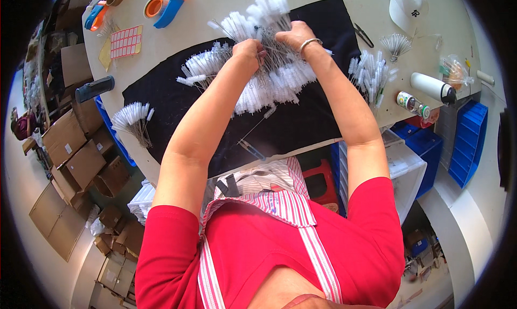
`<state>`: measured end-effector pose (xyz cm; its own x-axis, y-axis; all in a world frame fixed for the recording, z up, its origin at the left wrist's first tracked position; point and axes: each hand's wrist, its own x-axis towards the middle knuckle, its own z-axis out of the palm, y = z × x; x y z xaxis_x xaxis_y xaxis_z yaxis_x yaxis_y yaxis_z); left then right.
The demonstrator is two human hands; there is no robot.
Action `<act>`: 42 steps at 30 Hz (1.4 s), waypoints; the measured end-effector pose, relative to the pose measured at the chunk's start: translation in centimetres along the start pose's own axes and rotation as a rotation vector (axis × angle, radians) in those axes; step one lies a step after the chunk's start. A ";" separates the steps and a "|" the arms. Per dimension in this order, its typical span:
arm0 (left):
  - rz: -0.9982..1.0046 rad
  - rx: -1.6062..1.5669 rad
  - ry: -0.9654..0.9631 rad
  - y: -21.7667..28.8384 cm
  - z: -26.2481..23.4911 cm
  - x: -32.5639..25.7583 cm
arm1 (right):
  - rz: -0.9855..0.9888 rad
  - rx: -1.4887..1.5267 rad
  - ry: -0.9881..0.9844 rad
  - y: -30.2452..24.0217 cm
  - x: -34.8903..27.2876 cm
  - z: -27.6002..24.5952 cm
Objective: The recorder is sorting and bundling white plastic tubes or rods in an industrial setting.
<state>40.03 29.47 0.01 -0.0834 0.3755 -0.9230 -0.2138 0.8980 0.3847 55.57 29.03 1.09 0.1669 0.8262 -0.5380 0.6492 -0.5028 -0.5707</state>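
Observation:
Both my arms reach over a black cloth (301, 123) to a big heap of thin wire brushes (266, 93) with white bristle heads. My left hand (249, 53) is closed on the wire stems at the heap's left middle. Further right and a little farther away, my right hand (296, 35), with a bangle at its wrist, closes round brush stems too; its fingertips are partly hidden. White heads point both away from me and toward me, with the wires crossing between my hands. Nearer me lie a single brush (269, 113) and small blue-handled snips (252, 149).
Bundles of brushes stand at the left (132, 118) and right (371, 77). Tape dispensers (171, 7) and a label sheet (126, 42) lie far left. A white cap (408, 8), a white flask (431, 88) and a small bottle (413, 104) stand right.

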 end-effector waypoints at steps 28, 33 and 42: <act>0.113 0.127 -0.424 1.4 -10.4 -8.2 | -0.554 -0.271 -0.146 -0.8 -3.7 5.1; 0.291 0.146 -0.420 1.7 -13.7 -12.3 | -0.575 -0.008 0.182 -2.2 -5.5 3.9; 0.191 -0.282 -0.567 -1.1 -17.8 -13.7 | -0.436 1.031 -0.653 -8.4 -14.1 5.0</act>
<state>24.08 19.26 12.12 0.3637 0.6540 -0.6633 -0.4991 0.7380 0.4541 44.05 20.35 10.41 -0.4929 0.8412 -0.2224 -0.3586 -0.4293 -0.8289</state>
